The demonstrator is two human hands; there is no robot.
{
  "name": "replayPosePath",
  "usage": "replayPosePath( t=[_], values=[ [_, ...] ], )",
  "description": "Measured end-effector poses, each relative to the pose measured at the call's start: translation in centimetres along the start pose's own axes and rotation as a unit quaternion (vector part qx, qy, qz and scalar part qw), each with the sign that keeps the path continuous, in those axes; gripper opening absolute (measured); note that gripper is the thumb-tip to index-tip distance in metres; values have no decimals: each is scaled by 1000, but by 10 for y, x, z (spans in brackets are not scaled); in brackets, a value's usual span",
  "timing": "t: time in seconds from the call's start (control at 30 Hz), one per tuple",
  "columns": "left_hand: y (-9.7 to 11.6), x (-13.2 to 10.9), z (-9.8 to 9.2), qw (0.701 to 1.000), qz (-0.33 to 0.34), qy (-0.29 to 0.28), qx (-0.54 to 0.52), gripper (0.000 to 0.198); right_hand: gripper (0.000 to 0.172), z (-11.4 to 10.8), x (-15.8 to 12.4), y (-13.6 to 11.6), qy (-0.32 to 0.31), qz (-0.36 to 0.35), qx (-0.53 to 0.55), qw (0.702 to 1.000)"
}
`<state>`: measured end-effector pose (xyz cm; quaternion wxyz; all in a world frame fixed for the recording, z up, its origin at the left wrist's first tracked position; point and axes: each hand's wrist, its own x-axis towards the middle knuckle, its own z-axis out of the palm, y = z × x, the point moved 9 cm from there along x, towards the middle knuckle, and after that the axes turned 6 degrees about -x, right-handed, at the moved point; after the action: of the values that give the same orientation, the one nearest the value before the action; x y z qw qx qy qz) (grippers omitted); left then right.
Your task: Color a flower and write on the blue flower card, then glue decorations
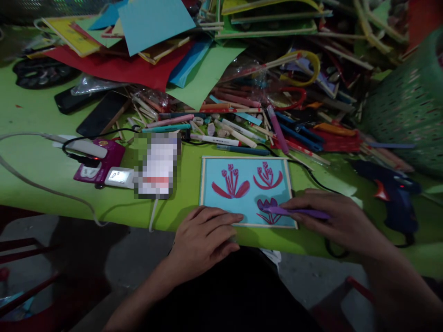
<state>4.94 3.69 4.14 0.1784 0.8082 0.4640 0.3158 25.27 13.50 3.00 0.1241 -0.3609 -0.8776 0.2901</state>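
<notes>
A light blue card [238, 208] framed with thin wooden sticks lies near the table's front edge. Three flowers are drawn on it in red and purple. My right hand [328, 216] grips a purple marker [304, 212], whose tip is at the tulip-shaped flower [268, 205] on the card's lower right. Purple covers the top of this flower, while its leaves show as red outlines. Resting on the card's lower left edge, my left hand [207, 235] has its fingers stretched out and holds nothing.
A glue gun [391, 193] lies on the right beside a green perforated basket [404, 101]. Left of the card are a plugged-in phone [157, 166] and a purple power strip [100, 161] with cables. Markers, sticks and coloured paper [155, 23] are heaped behind.
</notes>
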Motion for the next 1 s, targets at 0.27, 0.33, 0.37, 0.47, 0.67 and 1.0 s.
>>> replayPosePath(
  t=[0.27,0.33,0.37,0.47,0.67,1.0],
  values=[
    [0,0,0,1000,4,3,8,24,22,-4,0,-3,6,-7,1,1000],
    [1,0,1,1000,5,-1,8,24,19,-4,0,-4,-2,-7,6,1000],
    [1,0,1,1000,5,-3,7,23,18,-4,0,-4,-4,-7,7,1000],
    [1,0,0,1000,4,-3,4,22,18,-6,-1,-4,6,-8,3,1000],
    [0,0,1,1000,2,0,4,21,18,-6,-1,-2,14,4,-6,1000],
    [1,0,-1,1000,5,4,4,22,19,-7,0,-3,11,5,0,1000]
  ],
)
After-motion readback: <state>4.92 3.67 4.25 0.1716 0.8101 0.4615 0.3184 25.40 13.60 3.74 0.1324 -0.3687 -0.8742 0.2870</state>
